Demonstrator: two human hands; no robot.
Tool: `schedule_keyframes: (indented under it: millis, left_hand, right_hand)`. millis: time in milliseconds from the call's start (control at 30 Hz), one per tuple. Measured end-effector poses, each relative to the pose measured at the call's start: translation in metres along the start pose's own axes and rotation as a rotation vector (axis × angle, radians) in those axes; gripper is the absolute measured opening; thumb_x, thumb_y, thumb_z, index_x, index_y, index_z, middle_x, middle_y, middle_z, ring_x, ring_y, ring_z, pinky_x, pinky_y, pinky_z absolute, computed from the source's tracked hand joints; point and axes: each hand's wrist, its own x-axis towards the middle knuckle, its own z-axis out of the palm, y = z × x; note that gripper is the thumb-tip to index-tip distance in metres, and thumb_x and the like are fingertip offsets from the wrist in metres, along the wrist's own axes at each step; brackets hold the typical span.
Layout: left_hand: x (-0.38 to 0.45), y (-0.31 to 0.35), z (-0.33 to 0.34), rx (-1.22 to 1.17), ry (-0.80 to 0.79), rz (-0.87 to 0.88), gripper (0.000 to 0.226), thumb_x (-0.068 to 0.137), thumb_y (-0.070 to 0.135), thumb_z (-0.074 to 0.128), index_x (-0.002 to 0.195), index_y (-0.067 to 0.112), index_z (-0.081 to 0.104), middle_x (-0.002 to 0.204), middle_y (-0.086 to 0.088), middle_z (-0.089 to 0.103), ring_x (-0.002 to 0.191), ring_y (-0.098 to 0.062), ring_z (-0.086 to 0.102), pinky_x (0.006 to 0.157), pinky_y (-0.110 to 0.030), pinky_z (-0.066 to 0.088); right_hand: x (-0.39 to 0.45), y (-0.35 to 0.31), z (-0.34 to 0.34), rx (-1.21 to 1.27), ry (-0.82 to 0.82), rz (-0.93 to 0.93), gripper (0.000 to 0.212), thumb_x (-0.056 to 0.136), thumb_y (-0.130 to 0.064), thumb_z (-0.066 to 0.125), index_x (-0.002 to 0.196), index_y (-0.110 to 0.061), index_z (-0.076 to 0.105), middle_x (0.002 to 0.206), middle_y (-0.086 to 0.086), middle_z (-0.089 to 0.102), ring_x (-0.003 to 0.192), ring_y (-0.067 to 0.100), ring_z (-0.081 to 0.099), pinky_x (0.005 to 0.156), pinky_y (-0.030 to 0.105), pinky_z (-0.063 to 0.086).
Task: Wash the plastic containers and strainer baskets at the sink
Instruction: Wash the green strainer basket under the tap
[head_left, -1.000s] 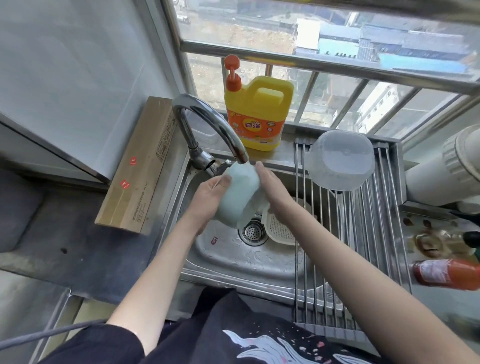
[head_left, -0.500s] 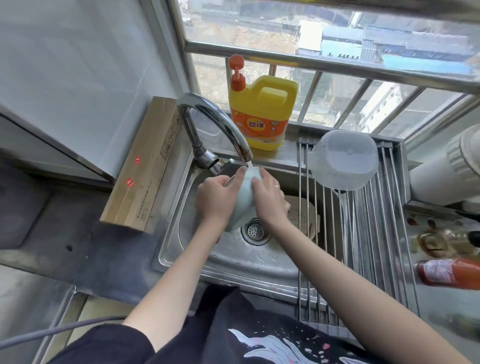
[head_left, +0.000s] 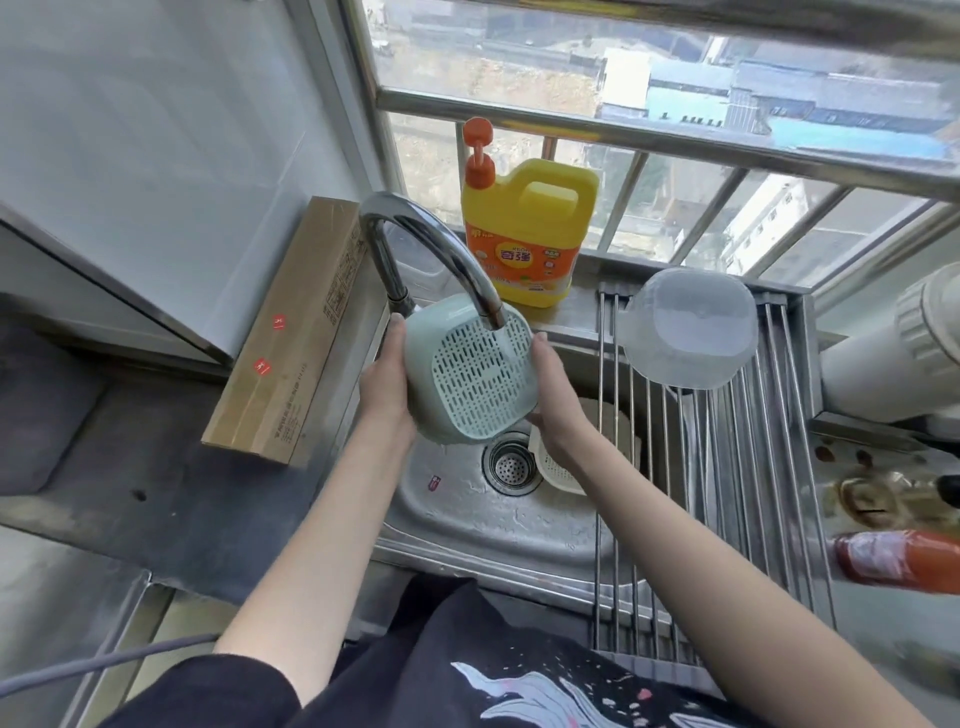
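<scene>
Strainer basket (head_left: 475, 374) turned bottom-up since, both hands' grip clasping it; fingertips hidden

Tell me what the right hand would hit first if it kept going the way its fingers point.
Probably the yellow detergent jug on the sill. The right hand, holding the green strainer basket, points up and away toward the window; depth is unclear from this view.
</scene>
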Motion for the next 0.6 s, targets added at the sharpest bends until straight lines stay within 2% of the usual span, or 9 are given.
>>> schedule_keyframes:
  millis: [33, 67, 133, 233, 300, 367, 467, 500, 600]
  left_hand:
    - [0.003, 0.001, 0.001, -0.016, -0.084, -0.080, 0.038, 0.086, 0.056, 0.054, 0.084, 0.022, 0.070, 0.089, -0.005, 0.074, 0.090, -0.020, 0.067, 0.081, -0.037, 0.053]
    - [0.004, 0.000, 0.001, -0.034, -0.150, -0.157, 0.043, 0.087, 0.059, 0.050, 0.090, 0.021, 0.072, 0.093, -0.007, 0.075, 0.094, -0.023, 0.067, 0.082, -0.040, 0.053]
    - [0.006, -0.005, 0.003, -0.073, -0.183, -0.282, 0.054, 0.086, 0.064, 0.047, 0.088, 0.017, 0.075, 0.096, -0.013, 0.074, 0.096, -0.030, 0.066, 0.086, -0.044, 0.052]
    - [0.007, -0.010, 0.001, -0.124, -0.129, -0.457, 0.055, 0.077, 0.063, 0.062, 0.081, 0.010, 0.075, 0.086, -0.017, 0.074, 0.092, -0.032, 0.067, 0.093, -0.047, 0.050]
    - [0.009, -0.015, -0.003, -0.133, -0.153, -0.507, 0.050, 0.070, 0.056, 0.072, 0.085, 0.008, 0.071, 0.085, -0.015, 0.075, 0.087, -0.030, 0.070, 0.085, -0.041, 0.055]
    - [0.010, -0.019, -0.007, -0.103, -0.210, -0.476, 0.047, 0.070, 0.054, 0.072, 0.088, 0.011, 0.070, 0.089, -0.011, 0.075, 0.085, -0.027, 0.070, 0.077, -0.036, 0.057]
    - [0.013, -0.024, -0.014, 0.021, -0.263, -0.352, 0.040, 0.081, 0.048, 0.056, 0.096, 0.012, 0.066, 0.102, -0.012, 0.067, 0.094, -0.028, 0.063, 0.090, -0.040, 0.050]
    - [0.018, -0.026, -0.019, 0.092, -0.264, -0.303, 0.034, 0.081, 0.043, 0.051, 0.093, 0.014, 0.064, 0.100, -0.012, 0.062, 0.090, -0.027, 0.061, 0.086, -0.039, 0.048]
    - [0.027, -0.026, -0.023, 0.263, -0.256, -0.199, 0.037, 0.083, 0.048, 0.043, 0.072, 0.019, 0.062, 0.078, -0.005, 0.060, 0.072, -0.021, 0.056, 0.070, -0.032, 0.041]
  right_hand:
    - [-0.002, 0.004, -0.003, -0.001, 0.003, -0.028, 0.069, 0.085, -0.074, 0.031, 0.132, -0.027, 0.049, 0.149, 0.003, 0.039, 0.139, 0.024, 0.033, 0.108, 0.058, 0.031]
    - [-0.004, 0.002, -0.004, 0.058, -0.019, -0.027, 0.067, 0.086, -0.074, 0.030, 0.130, -0.028, 0.051, 0.146, 0.005, 0.044, 0.137, 0.027, 0.037, 0.107, 0.061, 0.032]
    - [-0.007, 0.001, -0.008, 0.226, -0.050, -0.015, 0.056, 0.095, -0.062, 0.026, 0.127, -0.026, 0.055, 0.129, 0.006, 0.061, 0.120, 0.027, 0.057, 0.099, 0.055, 0.044]
    - [-0.005, 0.001, -0.016, 0.279, -0.064, -0.076, 0.046, 0.098, -0.049, 0.034, 0.127, -0.024, 0.059, 0.125, 0.002, 0.064, 0.119, 0.020, 0.058, 0.101, 0.044, 0.043]
    - [-0.003, -0.002, -0.012, 0.189, 0.006, -0.101, 0.037, 0.094, -0.046, 0.047, 0.120, -0.026, 0.065, 0.124, 0.000, 0.064, 0.118, 0.016, 0.057, 0.102, 0.042, 0.043]
    - [-0.001, -0.003, -0.010, 0.129, 0.109, -0.131, 0.029, 0.096, -0.035, 0.048, 0.114, -0.019, 0.066, 0.113, 0.004, 0.068, 0.105, 0.016, 0.062, 0.095, 0.040, 0.049]
    - [-0.001, -0.007, -0.011, 0.107, 0.149, -0.163, 0.021, 0.096, -0.025, 0.050, 0.114, -0.014, 0.054, 0.100, 0.010, 0.067, 0.080, 0.015, 0.063, 0.073, 0.032, 0.053]
    - [0.001, -0.010, -0.011, 0.093, 0.140, -0.155, 0.022, 0.095, -0.025, 0.052, 0.116, -0.016, 0.049, 0.100, 0.010, 0.067, 0.076, 0.015, 0.063, 0.068, 0.030, 0.052]
    - [0.003, -0.016, -0.015, -0.002, 0.104, -0.175, 0.030, 0.094, -0.028, 0.054, 0.121, -0.019, 0.043, 0.104, 0.008, 0.066, 0.082, 0.018, 0.066, 0.074, 0.035, 0.055]
